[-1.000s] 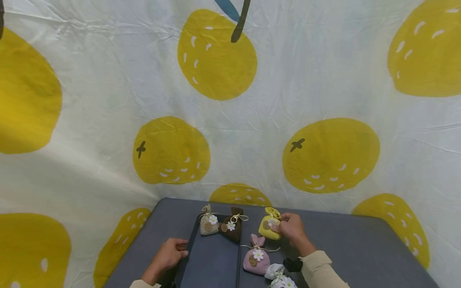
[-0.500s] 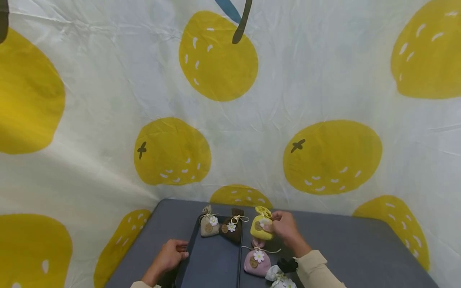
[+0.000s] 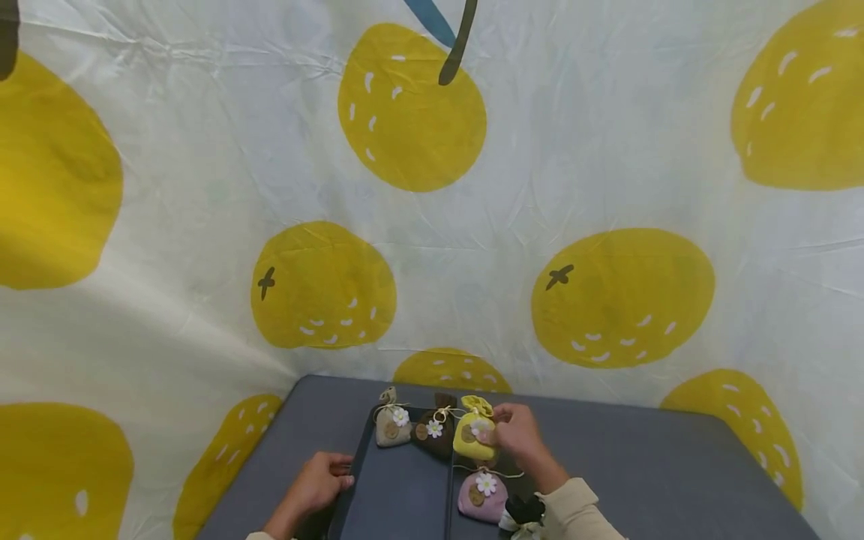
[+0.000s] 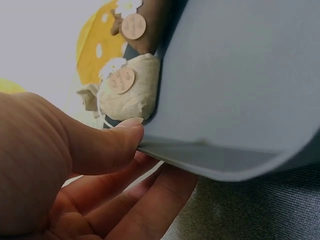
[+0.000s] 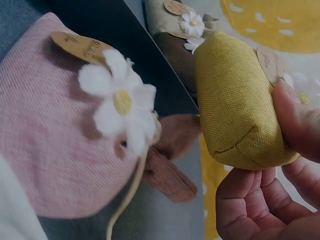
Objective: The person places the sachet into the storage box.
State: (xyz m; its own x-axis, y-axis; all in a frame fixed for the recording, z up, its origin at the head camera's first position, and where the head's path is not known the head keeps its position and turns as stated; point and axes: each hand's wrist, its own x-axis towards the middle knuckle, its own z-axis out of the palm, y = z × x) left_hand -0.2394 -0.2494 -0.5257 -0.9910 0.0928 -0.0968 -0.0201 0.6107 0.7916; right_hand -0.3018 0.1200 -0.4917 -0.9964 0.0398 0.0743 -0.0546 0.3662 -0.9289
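In the head view my right hand (image 3: 520, 436) pinches a yellow cloth sachet (image 3: 474, 437) with a white flower and a round tag, just over the right rim of the dark tray (image 3: 398, 495). The right wrist view shows the thumb on the front of the sachet and fingers under and behind it. My left hand (image 4: 115, 165) grips the tray's left rim, thumb above and fingers below. At the tray's far end lie a beige sachet (image 3: 393, 426) and a dark brown sachet (image 3: 433, 435), side by side.
A pink sachet (image 3: 482, 498) with a daisy and a string lies right of the tray. In front of it a white sachet (image 3: 525, 531) is partly hidden by the right wrist's black camera strap. Behind the grey table (image 3: 641, 465) hangs a fruit-print cloth (image 3: 472, 300).
My right hand has carried the yellow sachet leftward, from above the pink sachet to the tray's right rim beside the brown sachet. The left hand has stayed on the tray.
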